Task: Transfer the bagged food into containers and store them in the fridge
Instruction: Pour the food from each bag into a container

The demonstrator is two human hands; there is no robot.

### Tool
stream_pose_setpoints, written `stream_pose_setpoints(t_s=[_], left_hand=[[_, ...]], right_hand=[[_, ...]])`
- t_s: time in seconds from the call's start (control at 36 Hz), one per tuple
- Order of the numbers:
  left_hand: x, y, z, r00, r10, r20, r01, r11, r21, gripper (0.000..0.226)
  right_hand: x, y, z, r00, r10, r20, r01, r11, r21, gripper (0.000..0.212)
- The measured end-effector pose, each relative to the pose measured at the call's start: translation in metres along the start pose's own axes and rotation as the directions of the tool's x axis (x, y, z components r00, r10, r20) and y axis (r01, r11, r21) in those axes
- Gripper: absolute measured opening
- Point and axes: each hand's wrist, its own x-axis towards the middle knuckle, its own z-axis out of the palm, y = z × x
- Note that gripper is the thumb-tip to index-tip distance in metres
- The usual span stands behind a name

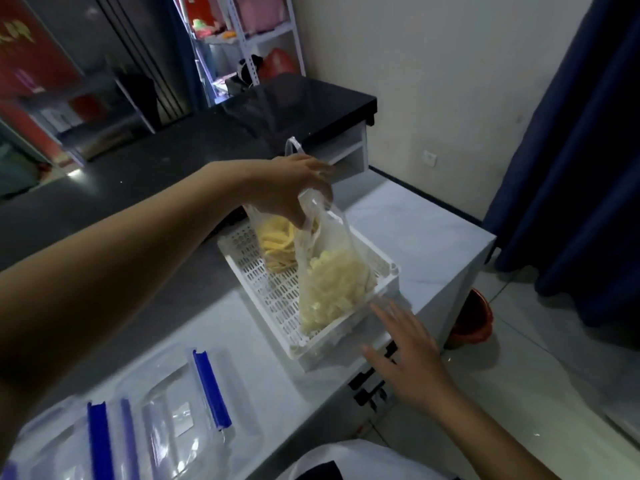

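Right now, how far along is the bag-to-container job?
Early. Done: clear containers with blue clips sit out, apparently empty. In hand: left hand grips the pale food bag over the white basket; right hand hovers open. Left: yellow food bag, filling, fridge.

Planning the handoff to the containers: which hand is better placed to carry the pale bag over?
The left hand. It already grips the pale bag by its neck above the basket, and its arm passes over the containers. The right hand is open, holding nothing.

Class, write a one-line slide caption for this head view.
Left hand lifts a bag of pale food from the white basket.
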Motion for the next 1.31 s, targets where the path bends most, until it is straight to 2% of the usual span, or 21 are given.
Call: stream_pose_setpoints(t_s=[0.08,0.19,0.25,0.42,0.56,0.64,0.72,0.81,0.86,0.94,1.0,1.08,1.17,1.22,1.31], left_hand=[[0.002,-0.003,0.001,0.999,0.033,0.027,-0.032,0.999,-0.021,0.032],[-0.002,-0.004,-0.003,0.999,0.044,0.023,-0.041,0.991,-0.127,0.017],[-0.008,-0.006,-0.005,0.999,0.043,-0.028,-0.048,0.981,-0.186,0.011],[-0.023,-0.003,0.013,0.957,0.036,-0.289,-0.098,0.974,-0.205,0.016],[-0.037,0.004,0.026,0.894,-0.011,-0.448,-0.125,0.954,-0.273,0.019],[-0.047,0.009,0.023,0.850,-0.043,-0.526,-0.161,0.928,-0.336,0.019],[-0.060,0.013,0.010,0.800,-0.058,-0.597,-0.223,0.895,-0.385,0.017],[-0.077,0.016,-0.011,0.756,-0.088,-0.648,-0.251,0.876,-0.412,0.016],[-0.090,0.018,-0.024,0.730,-0.083,-0.678,-0.268,0.878,-0.396,0.015],[-0.107,0.021,-0.042,0.681,-0.026,-0.732,-0.320,0.888,-0.329,0.014],[-0.117,0.022,-0.051,0.658,0.006,-0.753,-0.345,0.891,-0.294,0.014],[-0.129,0.015,-0.055,0.640,-0.023,-0.768,-0.342,0.886,-0.312,0.015],[-0.145,0.008,-0.045,0.646,-0.148,-0.749,-0.284,0.864,-0.416,0.017],[-0.160,0.005,-0.031,0.636,-0.264,-0.725,-0.256,0.814,-0.522,0.022],[-0.186,-0.001,-0.010,0.609,-0.374,-0.699,-0.267,0.734,-0.625,0.031]], right_hand=[[-0.005,-0.001,-0.002,0.998,0.031,-0.056,-0.027,0.998,0.061,0.067],[-0.010,-0.004,0.001,0.992,0.057,-0.112,-0.038,0.986,0.160,0.068],[-0.011,-0.005,0.004,0.989,0.067,-0.133,-0.039,0.979,0.202,0.069],[-0.010,-0.019,0.010,0.963,0.115,-0.245,-0.003,0.910,0.415,0.067],[-0.007,-0.026,0.007,0.965,0.103,-0.240,0.028,0.872,0.488,0.063],[-0.002,-0.027,-0.002,0.965,0.127,-0.231,0.034,0.810,0.585,0.058],[0.006,-0.030,-0.019,0.967,0.200,-0.155,-0.012,0.650,0.760,0.056],[0.019,-0.028,-0.037,0.973,0.227,0.036,-0.106,0.307,0.946,0.062],[0.028,-0.026,-0.046,0.972,0.202,0.124,-0.157,0.153,0.976,0.066],[0.042,-0.028,-0.049,0.963,0.089,0.256,-0.258,0.018,0.966,0.071],[0.048,-0.038,-0.047,0.912,-0.077,0.403,-0.409,-0.082,0.909,0.068],[0.053,-0.059,-0.033,0.808,-0.316,0.497,-0.559,-0.144,0.817,0.074],[0.053,-0.075,-0.016,0.746,-0.488,0.453,-0.601,-0.201,0.774,0.073],[0.051,-0.083,-0.008,0.738,-0.487,0.468,-0.614,-0.196,0.765,0.070],[0.050,-0.087,0.002,0.739,-0.415,0.531,-0.625,-0.125,0.771,0.063]])
